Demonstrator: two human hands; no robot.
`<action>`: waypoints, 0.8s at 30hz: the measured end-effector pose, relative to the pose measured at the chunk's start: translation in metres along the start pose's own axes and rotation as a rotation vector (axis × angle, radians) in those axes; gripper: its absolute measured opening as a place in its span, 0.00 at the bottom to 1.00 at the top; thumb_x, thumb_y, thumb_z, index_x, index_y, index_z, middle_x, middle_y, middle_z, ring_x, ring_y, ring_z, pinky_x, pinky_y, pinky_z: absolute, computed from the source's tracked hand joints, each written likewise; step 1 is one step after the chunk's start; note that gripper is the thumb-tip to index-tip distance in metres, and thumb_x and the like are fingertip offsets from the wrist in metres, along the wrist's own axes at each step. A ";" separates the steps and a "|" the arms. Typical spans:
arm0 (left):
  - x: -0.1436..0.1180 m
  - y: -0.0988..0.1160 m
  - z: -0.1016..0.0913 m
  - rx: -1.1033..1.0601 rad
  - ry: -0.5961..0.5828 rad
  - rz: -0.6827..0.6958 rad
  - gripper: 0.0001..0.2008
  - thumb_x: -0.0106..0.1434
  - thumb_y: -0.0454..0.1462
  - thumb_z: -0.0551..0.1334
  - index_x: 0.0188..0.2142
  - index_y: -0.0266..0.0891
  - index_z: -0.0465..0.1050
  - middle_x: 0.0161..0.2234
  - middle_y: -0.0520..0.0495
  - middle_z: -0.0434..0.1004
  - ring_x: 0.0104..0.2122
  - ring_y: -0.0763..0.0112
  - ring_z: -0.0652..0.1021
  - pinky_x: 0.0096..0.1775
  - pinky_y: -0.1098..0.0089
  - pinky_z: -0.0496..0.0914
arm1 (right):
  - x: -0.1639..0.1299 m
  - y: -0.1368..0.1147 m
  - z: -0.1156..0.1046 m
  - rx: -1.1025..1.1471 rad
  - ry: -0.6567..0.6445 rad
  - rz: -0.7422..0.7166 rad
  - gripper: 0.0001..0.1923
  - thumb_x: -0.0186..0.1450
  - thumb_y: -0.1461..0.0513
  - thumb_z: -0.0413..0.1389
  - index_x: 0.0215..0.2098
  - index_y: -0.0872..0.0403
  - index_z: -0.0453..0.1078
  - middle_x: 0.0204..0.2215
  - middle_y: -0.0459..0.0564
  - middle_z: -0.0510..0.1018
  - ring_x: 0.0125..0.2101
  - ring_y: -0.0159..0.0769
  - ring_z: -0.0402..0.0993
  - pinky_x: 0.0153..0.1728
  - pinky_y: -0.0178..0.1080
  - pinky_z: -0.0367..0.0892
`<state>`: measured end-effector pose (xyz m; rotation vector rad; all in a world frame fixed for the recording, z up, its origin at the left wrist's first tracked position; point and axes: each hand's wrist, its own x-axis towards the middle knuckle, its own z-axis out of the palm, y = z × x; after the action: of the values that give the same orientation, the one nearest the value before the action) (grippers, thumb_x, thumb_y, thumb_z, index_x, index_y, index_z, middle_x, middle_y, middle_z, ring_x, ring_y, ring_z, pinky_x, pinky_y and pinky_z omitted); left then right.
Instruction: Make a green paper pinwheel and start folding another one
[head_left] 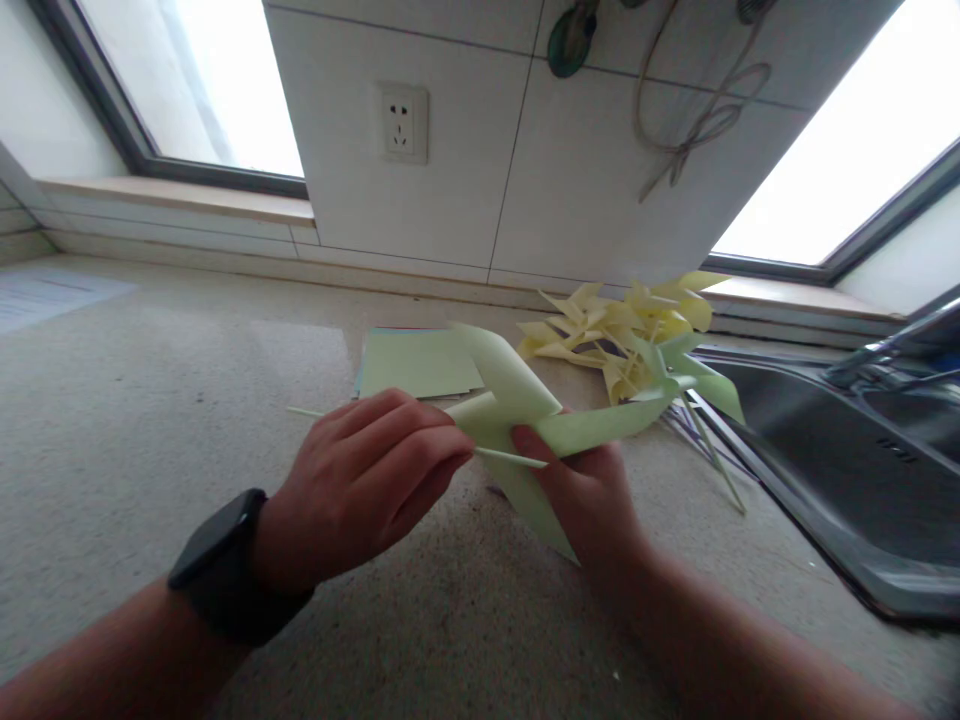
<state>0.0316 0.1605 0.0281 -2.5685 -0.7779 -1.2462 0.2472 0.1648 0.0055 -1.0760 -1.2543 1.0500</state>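
Left hand is pinching a thin stick that pokes into the green paper pinwheel, which the right hand grips from underneath. Just past the right hand sits a pile of yellow pinwheels.

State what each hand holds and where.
Left hand pinches a thin stick along its shaft; right hand grips the green paper pinwheel near its centre.

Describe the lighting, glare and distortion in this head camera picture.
Head view: both windows blow out to white, the right window most; the wall lines tilt and bend from wide-angle distortion; the left hand and right hand holding the pale green folded paper pinwheel look dim against the backlight.
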 end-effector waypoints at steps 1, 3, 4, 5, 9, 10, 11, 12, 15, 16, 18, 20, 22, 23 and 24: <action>0.001 -0.001 0.000 -0.016 0.022 -0.003 0.10 0.64 0.30 0.66 0.45 0.38 0.72 0.38 0.47 0.80 0.36 0.67 0.77 0.38 0.65 0.72 | 0.000 0.000 0.001 0.001 -0.002 -0.003 0.11 0.55 0.55 0.67 0.30 0.53 0.75 0.24 0.45 0.77 0.23 0.32 0.70 0.22 0.34 0.68; 0.002 -0.002 0.000 -0.051 0.056 -0.020 0.10 0.63 0.30 0.67 0.44 0.37 0.73 0.38 0.46 0.80 0.36 0.67 0.77 0.39 0.65 0.72 | -0.001 -0.001 0.002 0.012 -0.019 0.007 0.11 0.57 0.55 0.67 0.30 0.53 0.74 0.24 0.45 0.76 0.22 0.31 0.69 0.21 0.33 0.67; 0.002 -0.002 0.000 -0.069 0.058 -0.030 0.10 0.63 0.30 0.67 0.44 0.37 0.73 0.38 0.46 0.80 0.36 0.67 0.76 0.39 0.64 0.71 | -0.002 -0.002 0.003 0.022 -0.035 0.014 0.11 0.57 0.55 0.67 0.31 0.53 0.74 0.24 0.45 0.76 0.22 0.31 0.69 0.21 0.33 0.67; 0.003 -0.001 0.001 -0.087 0.055 -0.037 0.09 0.63 0.30 0.67 0.44 0.38 0.74 0.38 0.47 0.80 0.36 0.67 0.76 0.39 0.64 0.71 | -0.003 -0.002 0.005 0.034 -0.049 0.017 0.10 0.58 0.55 0.66 0.31 0.53 0.75 0.24 0.45 0.76 0.23 0.31 0.70 0.22 0.33 0.67; 0.003 0.005 0.003 -0.128 0.033 -0.046 0.09 0.64 0.31 0.67 0.44 0.40 0.75 0.38 0.48 0.80 0.37 0.67 0.75 0.39 0.64 0.71 | -0.008 -0.005 0.005 0.068 -0.091 -0.009 0.07 0.59 0.59 0.66 0.33 0.51 0.76 0.25 0.44 0.77 0.24 0.29 0.70 0.24 0.32 0.67; 0.003 0.007 0.004 -0.121 0.035 -0.049 0.09 0.64 0.31 0.67 0.44 0.40 0.76 0.38 0.48 0.80 0.37 0.67 0.75 0.39 0.64 0.71 | -0.009 -0.006 0.005 0.069 -0.103 -0.027 0.06 0.60 0.60 0.66 0.34 0.51 0.76 0.26 0.43 0.77 0.24 0.29 0.70 0.25 0.31 0.67; 0.003 0.008 0.004 -0.111 0.040 -0.048 0.09 0.64 0.31 0.67 0.44 0.41 0.76 0.39 0.48 0.80 0.37 0.67 0.75 0.39 0.65 0.71 | -0.010 -0.006 0.003 0.066 -0.114 -0.049 0.05 0.60 0.60 0.66 0.34 0.51 0.76 0.26 0.43 0.77 0.25 0.29 0.70 0.25 0.31 0.67; 0.002 0.008 0.004 -0.101 0.043 -0.047 0.10 0.64 0.31 0.68 0.44 0.41 0.77 0.39 0.48 0.80 0.37 0.67 0.75 0.39 0.65 0.71 | -0.010 -0.007 0.002 0.058 -0.126 -0.077 0.04 0.61 0.60 0.65 0.35 0.50 0.76 0.26 0.43 0.77 0.25 0.29 0.70 0.25 0.31 0.67; 0.001 0.009 0.002 -0.099 0.054 -0.039 0.11 0.63 0.30 0.68 0.45 0.41 0.78 0.40 0.50 0.81 0.37 0.68 0.75 0.40 0.65 0.72 | -0.011 -0.008 -0.001 -0.018 -0.131 -0.195 0.02 0.63 0.60 0.64 0.36 0.49 0.76 0.28 0.43 0.77 0.27 0.29 0.70 0.26 0.32 0.67; 0.001 0.009 0.002 -0.103 0.059 -0.038 0.11 0.63 0.29 0.68 0.45 0.41 0.78 0.40 0.50 0.81 0.37 0.69 0.75 0.39 0.66 0.72 | -0.011 -0.009 -0.002 -0.051 -0.132 -0.239 0.02 0.64 0.61 0.63 0.36 0.49 0.76 0.28 0.42 0.76 0.27 0.29 0.70 0.27 0.32 0.67; 0.000 0.009 0.001 -0.102 0.076 -0.030 0.12 0.63 0.28 0.68 0.45 0.41 0.78 0.40 0.51 0.81 0.36 0.70 0.75 0.38 0.67 0.72 | -0.011 -0.010 -0.004 -0.101 -0.145 -0.312 0.02 0.64 0.62 0.63 0.36 0.48 0.76 0.29 0.42 0.76 0.29 0.29 0.70 0.29 0.33 0.68; 0.000 0.009 0.000 -0.084 0.090 -0.011 0.13 0.63 0.28 0.68 0.46 0.41 0.79 0.40 0.51 0.81 0.35 0.71 0.75 0.37 0.67 0.72 | -0.011 -0.012 -0.005 -0.124 -0.171 -0.347 0.02 0.65 0.63 0.63 0.36 0.48 0.76 0.30 0.42 0.76 0.30 0.29 0.71 0.31 0.34 0.68; 0.000 0.010 -0.001 -0.054 0.096 -0.002 0.12 0.63 0.29 0.68 0.46 0.41 0.79 0.40 0.51 0.81 0.34 0.71 0.74 0.36 0.68 0.72 | -0.011 -0.013 -0.006 -0.139 -0.185 -0.364 0.02 0.65 0.63 0.62 0.36 0.48 0.76 0.30 0.42 0.76 0.30 0.30 0.71 0.32 0.35 0.68; 0.000 0.010 -0.002 -0.042 0.098 -0.002 0.11 0.63 0.29 0.68 0.45 0.41 0.79 0.39 0.51 0.81 0.33 0.72 0.74 0.35 0.68 0.72 | -0.011 -0.013 -0.006 -0.150 -0.187 -0.369 0.02 0.65 0.63 0.62 0.36 0.48 0.75 0.30 0.42 0.76 0.30 0.30 0.71 0.33 0.36 0.68; 0.001 0.011 -0.002 -0.031 0.097 -0.006 0.11 0.63 0.29 0.67 0.44 0.41 0.80 0.39 0.51 0.81 0.33 0.72 0.75 0.35 0.68 0.72 | -0.011 -0.014 -0.007 -0.159 -0.188 -0.375 0.02 0.64 0.63 0.62 0.36 0.48 0.75 0.30 0.42 0.76 0.30 0.30 0.71 0.33 0.36 0.68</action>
<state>0.0360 0.1508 0.0305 -2.5101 -0.7534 -1.3839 0.2535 0.1513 0.0168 -0.8280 -1.6405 0.7862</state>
